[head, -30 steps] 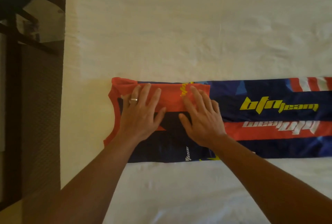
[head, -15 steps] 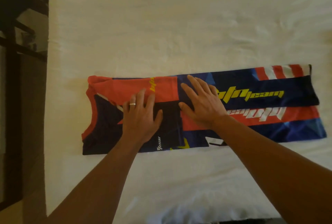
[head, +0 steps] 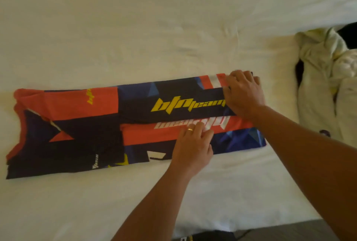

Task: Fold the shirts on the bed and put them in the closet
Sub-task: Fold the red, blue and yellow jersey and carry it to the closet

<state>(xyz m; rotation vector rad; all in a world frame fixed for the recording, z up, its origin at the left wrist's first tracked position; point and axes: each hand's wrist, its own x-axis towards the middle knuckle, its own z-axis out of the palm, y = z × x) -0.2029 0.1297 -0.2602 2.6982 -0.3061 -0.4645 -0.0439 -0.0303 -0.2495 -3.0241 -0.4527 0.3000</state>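
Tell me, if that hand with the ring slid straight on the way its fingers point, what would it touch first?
Probably the folded dark band with yellow lettering on the red and navy sports shirt. The left hand points up the picture across the shirt; beyond lies white bed sheet.

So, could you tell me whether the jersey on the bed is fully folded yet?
Partly folded. The jersey lies as a long narrow strip, sides folded in, not yet folded lengthwise; both hands are on its right end.
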